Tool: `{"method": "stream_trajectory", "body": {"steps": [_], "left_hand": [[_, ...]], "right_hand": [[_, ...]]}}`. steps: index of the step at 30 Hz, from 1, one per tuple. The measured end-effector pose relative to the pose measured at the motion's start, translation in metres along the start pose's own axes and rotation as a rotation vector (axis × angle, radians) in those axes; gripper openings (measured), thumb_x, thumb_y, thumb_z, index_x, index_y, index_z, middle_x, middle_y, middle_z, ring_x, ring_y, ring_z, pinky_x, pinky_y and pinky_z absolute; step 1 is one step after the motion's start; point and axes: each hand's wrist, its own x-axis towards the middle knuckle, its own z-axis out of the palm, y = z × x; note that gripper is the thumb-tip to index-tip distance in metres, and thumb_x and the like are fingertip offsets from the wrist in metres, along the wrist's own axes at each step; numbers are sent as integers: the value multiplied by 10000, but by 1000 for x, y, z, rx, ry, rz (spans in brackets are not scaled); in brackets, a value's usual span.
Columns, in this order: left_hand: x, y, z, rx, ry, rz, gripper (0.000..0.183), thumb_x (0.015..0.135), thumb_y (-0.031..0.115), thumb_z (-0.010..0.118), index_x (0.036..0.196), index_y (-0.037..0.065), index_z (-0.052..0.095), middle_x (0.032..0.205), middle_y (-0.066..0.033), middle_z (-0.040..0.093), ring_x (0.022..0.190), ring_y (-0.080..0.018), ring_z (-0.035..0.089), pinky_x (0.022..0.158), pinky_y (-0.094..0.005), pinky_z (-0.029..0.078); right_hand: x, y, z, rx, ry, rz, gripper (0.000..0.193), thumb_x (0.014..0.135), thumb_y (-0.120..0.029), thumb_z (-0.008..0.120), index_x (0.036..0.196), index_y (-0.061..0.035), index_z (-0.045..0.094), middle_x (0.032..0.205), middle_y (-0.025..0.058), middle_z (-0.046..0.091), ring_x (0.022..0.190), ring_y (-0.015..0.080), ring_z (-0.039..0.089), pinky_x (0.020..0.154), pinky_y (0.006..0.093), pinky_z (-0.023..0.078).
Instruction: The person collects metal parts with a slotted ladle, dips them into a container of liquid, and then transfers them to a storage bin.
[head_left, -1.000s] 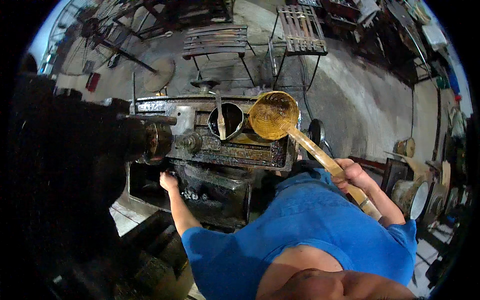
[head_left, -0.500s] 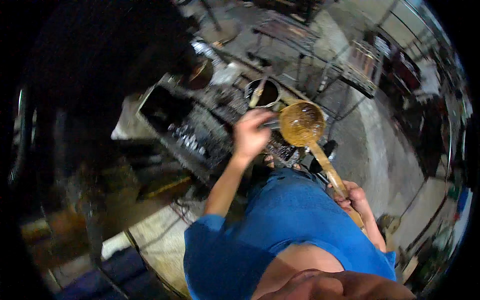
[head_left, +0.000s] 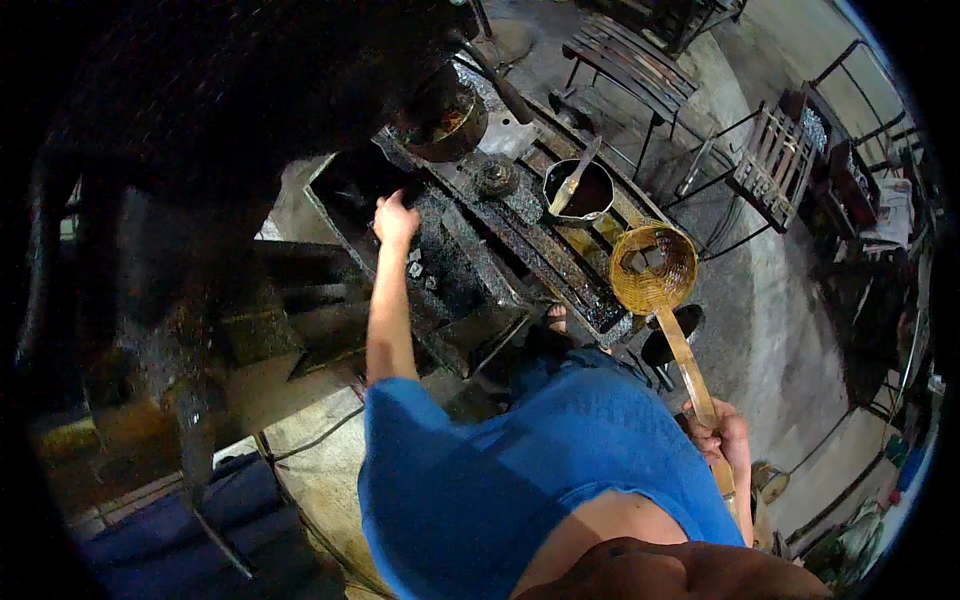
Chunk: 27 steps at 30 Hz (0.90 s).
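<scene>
My left hand (head_left: 396, 220) reaches over a long dark metal trough (head_left: 452, 325); its fingers are loosely bent and apart, with nothing visible in them. Below that wrist, several small grey chunks (head_left: 415, 268) lie in the trough. My right hand (head_left: 718, 432) grips the wooden handle (head_left: 684, 362) of a woven, ladle-shaped basket (head_left: 681, 287), held out in front of my right side. A few dark, squarish pieces (head_left: 645, 258) sit in the bowl of the basket.
Just beyond the basket stands a pot of dark liquid (head_left: 592, 193) with a brush (head_left: 567, 190) resting in it. A round metal pan (head_left: 455, 135) is farther back. Slatted metal racks (head_left: 632, 66) stand at the far right, and a dark bulky structure fills the left.
My left hand has swung from beside the basket leftward to over the trough. The basket, still in my right hand, appears a little farther right, and its contents look sharper.
</scene>
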Motion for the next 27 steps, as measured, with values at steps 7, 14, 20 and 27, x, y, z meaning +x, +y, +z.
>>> {"method": "stream_trajectory", "body": {"steps": [7,14,20,27], "left_hand": [[19,-43,59,648,-561,229,391,696,229,624,1062,106,558,1138,-134,497,1049,-304,522,831,-439,451],[20,-61,103,525,-462,281,183,725,146,556,878,64,610,1000,-151,605,926,-288,597,770,-396,487],[28,-33,102,528,-472,180,213,786,142,503,921,58,644,984,-134,628,912,-271,613,751,-380,503],[16,-33,87,486,-318,129,184,706,168,594,838,47,640,926,-158,635,858,-292,626,719,-373,509]], "right_hand": [[-2,1,26,80,101,19,477,576,-152,452,1005,53,486,564,23,367,357,48,312,276,187,238],[0,1,33,203,41,26,443,584,-106,455,996,53,493,573,29,378,365,48,321,282,185,254],[-4,3,38,151,144,-33,450,575,-98,457,996,55,496,580,35,394,368,45,319,288,181,256],[-5,1,25,99,45,-37,471,574,-130,459,1007,49,498,593,36,400,370,47,314,289,186,261]]}}
